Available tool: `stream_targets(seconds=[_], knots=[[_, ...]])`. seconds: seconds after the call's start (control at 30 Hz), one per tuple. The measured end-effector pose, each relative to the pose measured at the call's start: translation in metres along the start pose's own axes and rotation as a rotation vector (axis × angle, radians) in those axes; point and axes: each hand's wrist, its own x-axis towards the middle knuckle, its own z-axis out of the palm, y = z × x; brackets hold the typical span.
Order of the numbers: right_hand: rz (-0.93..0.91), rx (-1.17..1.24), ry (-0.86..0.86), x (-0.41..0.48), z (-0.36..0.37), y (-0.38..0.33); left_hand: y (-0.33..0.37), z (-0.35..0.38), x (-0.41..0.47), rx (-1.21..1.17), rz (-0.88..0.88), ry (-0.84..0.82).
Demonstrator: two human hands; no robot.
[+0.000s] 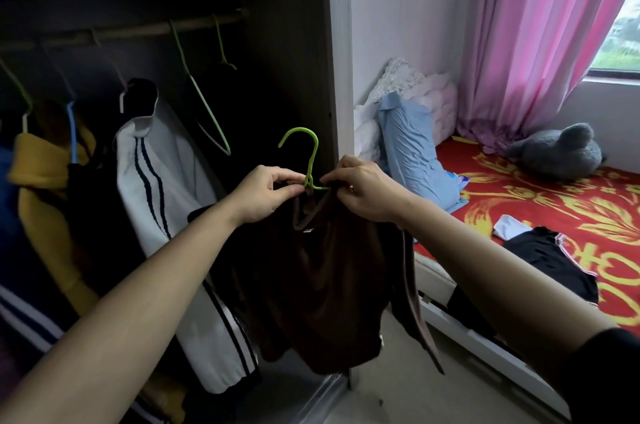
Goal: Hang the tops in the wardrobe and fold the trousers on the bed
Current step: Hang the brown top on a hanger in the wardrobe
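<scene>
A dark brown top [325, 288] hangs on a green hanger [309, 160] in front of the open wardrobe. My left hand [266, 193] pinches the top's left shoulder at the hanger. My right hand [360, 189] pinches the right shoulder over the hanger's arm. The hanger's hook points up, below the wardrobe rail [138, 29]. A white striped jacket [162, 202], a yellow top [38, 188] and dark clothes hang on the rail. Black trousers with a striped side [550, 261] lie on the red bed [554, 195].
Two bare green hangers [204, 101] hang at the rail's right end. The wardrobe's side panel [341, 77] stands just right of my hands. On the bed are a blue pillow [412, 150], a grey plush toy [561, 150] and a white item [510, 226]. Pink curtains [540, 42] cover the window.
</scene>
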Motion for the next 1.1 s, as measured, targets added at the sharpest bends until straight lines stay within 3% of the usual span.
stream_targets(seconds=[0.2, 0.33, 0.43, 0.5, 0.6, 0.67, 0.73, 0.8, 0.87, 1.0, 1.1], knots=[[-0.074, -0.019, 0.006, -0.008, 0.004, 0.008, -0.008, -0.002, -0.006, -0.085, -0.054, 0.047], [0.007, -0.132, 0.053, -0.012, 0.011, 0.023, -0.005, -0.005, -0.003, -0.19, -0.032, 0.373], [0.133, -0.285, -0.172, -0.024, 0.02, 0.036, -0.005, -0.019, -0.003, -0.257, -0.03, 0.492], [0.175, -0.258, -0.204, -0.023, 0.018, 0.039, -0.008, -0.021, -0.006, -0.208, -0.05, 0.44], [0.156, -0.072, 0.013, -0.008, 0.01, 0.036, -0.021, -0.016, -0.009, -0.12, -0.085, 0.325], [0.159, 0.102, 0.105, 0.0, 0.003, 0.025, -0.027, -0.018, -0.01, -0.139, -0.104, 0.359], [0.192, 0.127, 0.07, 0.003, 0.004, 0.022, -0.03, -0.027, -0.009, -0.254, -0.131, 0.432], [0.224, -0.052, -0.13, 0.001, 0.01, 0.028, -0.031, -0.036, -0.009, -0.402, -0.148, 0.485], [0.246, -0.172, -0.269, 0.0, 0.015, 0.032, -0.033, -0.039, -0.01, -0.4, -0.133, 0.499], [0.241, 0.048, -0.07, 0.01, 0.002, 0.022, -0.037, -0.028, -0.015, -0.19, -0.087, 0.379], [0.245, 0.147, 0.005, 0.021, -0.015, 0.012, -0.043, -0.03, -0.013, -0.111, -0.074, 0.394]])
